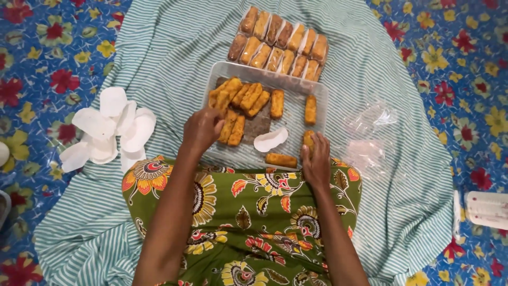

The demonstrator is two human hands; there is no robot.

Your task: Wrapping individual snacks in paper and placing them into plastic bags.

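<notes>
Golden fried snack sticks (248,98) lie heaped at the far left of a clear plastic tray (317,90) on a green-striped cloth (159,58), where the left hand (202,128) curls its fingers down onto one stick and the right hand (316,159) pinches another at the tray's near right edge. Beyond the tray sit two rows of plastic-wrapped sticks (278,45), with white paper liners (108,127) piled at left, empty clear wrappers (370,132) at right, and one liner (270,140) lying inside the tray.
</notes>
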